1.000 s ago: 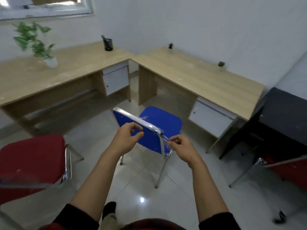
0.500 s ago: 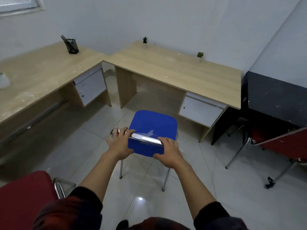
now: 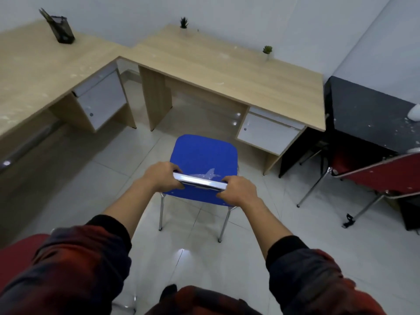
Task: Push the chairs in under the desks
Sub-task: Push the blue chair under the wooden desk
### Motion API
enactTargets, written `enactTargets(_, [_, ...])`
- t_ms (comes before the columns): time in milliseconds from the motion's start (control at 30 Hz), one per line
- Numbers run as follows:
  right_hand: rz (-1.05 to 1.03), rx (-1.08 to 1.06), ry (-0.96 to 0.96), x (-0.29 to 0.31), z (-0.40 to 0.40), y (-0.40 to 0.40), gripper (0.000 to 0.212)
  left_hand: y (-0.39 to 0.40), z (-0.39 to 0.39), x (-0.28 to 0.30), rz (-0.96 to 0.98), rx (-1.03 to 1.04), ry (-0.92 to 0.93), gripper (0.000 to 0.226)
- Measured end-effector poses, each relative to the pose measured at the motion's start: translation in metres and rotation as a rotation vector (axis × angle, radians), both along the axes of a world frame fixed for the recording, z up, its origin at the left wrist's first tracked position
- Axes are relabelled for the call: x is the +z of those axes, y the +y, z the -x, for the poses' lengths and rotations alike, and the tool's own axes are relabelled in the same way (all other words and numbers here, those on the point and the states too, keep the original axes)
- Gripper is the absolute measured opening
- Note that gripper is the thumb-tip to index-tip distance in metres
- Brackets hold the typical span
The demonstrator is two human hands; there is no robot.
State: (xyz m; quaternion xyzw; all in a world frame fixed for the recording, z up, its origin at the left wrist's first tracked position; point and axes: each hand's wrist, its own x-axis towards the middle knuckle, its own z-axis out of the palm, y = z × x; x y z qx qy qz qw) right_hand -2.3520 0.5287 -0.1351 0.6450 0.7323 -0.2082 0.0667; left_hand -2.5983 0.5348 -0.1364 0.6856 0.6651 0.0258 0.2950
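Observation:
A blue chair (image 3: 204, 153) with chrome legs stands on the tiled floor, facing the opening of the wooden desk (image 3: 227, 69) ahead. Its seat front is a short way from the desk's edge. My left hand (image 3: 162, 178) grips the left end of the chrome top rail of the backrest. My right hand (image 3: 238, 189) grips the right end of the same rail. A second wooden desk (image 3: 34, 71) joins the first at the corner on the left.
A red chair (image 3: 381, 176) stands at the right beside a black desk (image 3: 368, 114). Another red chair (image 3: 13, 258) shows at the bottom left. White drawer units (image 3: 268, 135) (image 3: 100, 101) hang under the wooden desks. A pen holder (image 3: 62, 32) and two small plants (image 3: 267, 51) (image 3: 184, 23) sit on top.
The blue chair was turned to face the right-hand desk and moved towards it. Both hands closed onto the ends of the backrest rail. My view swung right.

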Motion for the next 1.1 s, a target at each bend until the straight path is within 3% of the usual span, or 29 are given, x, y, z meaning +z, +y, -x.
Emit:
enactTargets(400, [-0.037, 0.040, 0.029, 0.000, -0.026, 0.062, 0.041, 0.046, -0.022, -0.004, -0.100, 0.034, -0.047, 0.036])
enactTargets(667, [-0.094, 0.061, 0.054, -0.010, -0.017, 0.101, 0.039, 0.087, -0.009, -0.004, -0.046, 0.045, -0.070, 0.034])
enactTargets(1100, [-0.117, 0.186, 0.202, -0.010, -0.036, 0.168, 0.038, 0.134, -0.045, 0.007, -0.033, 0.231, 0.135, 0.033])
